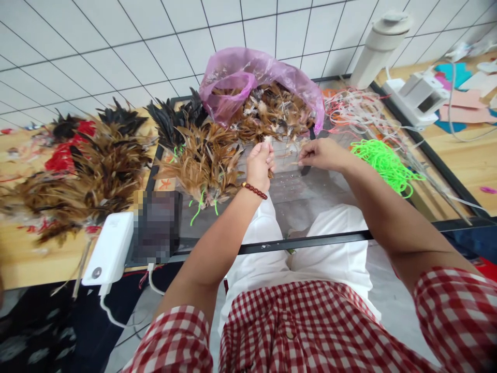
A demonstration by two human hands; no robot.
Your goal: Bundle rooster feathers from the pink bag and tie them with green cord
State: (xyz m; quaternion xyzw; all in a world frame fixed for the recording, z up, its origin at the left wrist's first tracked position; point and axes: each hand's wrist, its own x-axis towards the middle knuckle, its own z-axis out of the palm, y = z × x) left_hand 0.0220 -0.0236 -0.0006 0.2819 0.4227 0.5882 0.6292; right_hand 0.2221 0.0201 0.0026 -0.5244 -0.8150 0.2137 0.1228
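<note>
My left hand (pixel 259 165), with a bead bracelet on the wrist, is closed in a fist around a small bunch of brown feathers just in front of the pink plastic bag (pixel 248 77). My right hand (pixel 323 154) is closed in a pinch on a thin feather, close to the bag's mouth. The bag spills loose brown feathers (pixel 272 116) onto the glass table (pixel 306 241). Tied brown feather bundles (pixel 202 163) with green cords lie left of my left hand.
More dark and red feather bundles (pixel 85 166) cover the wooden table at left. A white power bank (pixel 111 248) and a blurred device lie at front left. Green cord (pixel 382 163), pale strips, a white bottle (pixel 378 49) and a white tool stand at right.
</note>
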